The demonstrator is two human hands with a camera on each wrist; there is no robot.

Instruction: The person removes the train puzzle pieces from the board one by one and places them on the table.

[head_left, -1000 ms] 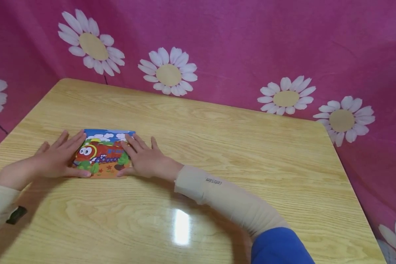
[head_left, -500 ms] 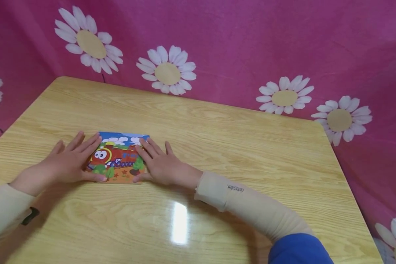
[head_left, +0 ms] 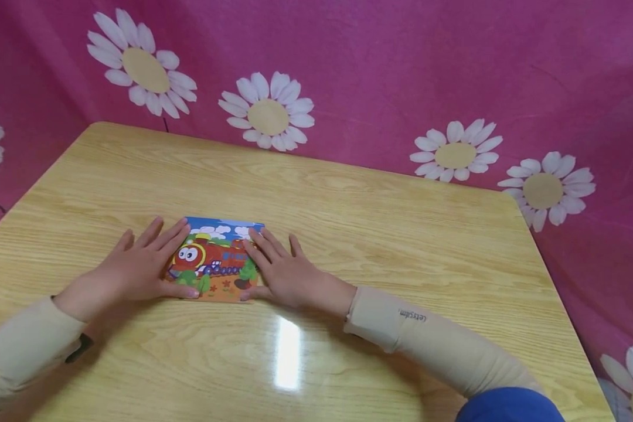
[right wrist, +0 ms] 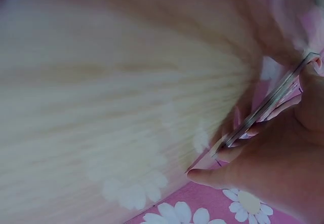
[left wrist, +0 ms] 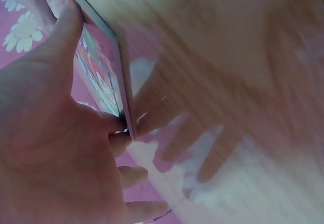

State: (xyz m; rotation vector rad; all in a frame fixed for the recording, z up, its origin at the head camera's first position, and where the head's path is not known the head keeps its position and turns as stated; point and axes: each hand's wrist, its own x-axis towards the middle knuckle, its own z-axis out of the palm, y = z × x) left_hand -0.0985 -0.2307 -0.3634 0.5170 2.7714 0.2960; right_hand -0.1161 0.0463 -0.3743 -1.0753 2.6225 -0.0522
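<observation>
A thin flat board (head_left: 218, 258) with a cartoon train picture lies on the wooden table. In the head view, my left hand (head_left: 145, 269) rests at its left side with fingers stretched toward the far corner and the thumb at the near corner. From the other side, my right hand (head_left: 290, 278) touches the board, its straight fingers over the picture's right part and its thumb by the near edge. The board's edge (left wrist: 119, 57) shows beside the left thumb in the left wrist view. Its narrow edge (right wrist: 271, 100) also shows in the right wrist view, beside the right hand.
The glossy wooden table (head_left: 380, 234) extends around the board, with a bright light reflection near the front. A pink curtain (head_left: 358, 76) printed with white daisies hangs behind and along the sides. Beige sleeves cover both forearms.
Both hands and the board have moved together to the right and slightly nearer across the table. The hands keep about the same place on the board.
</observation>
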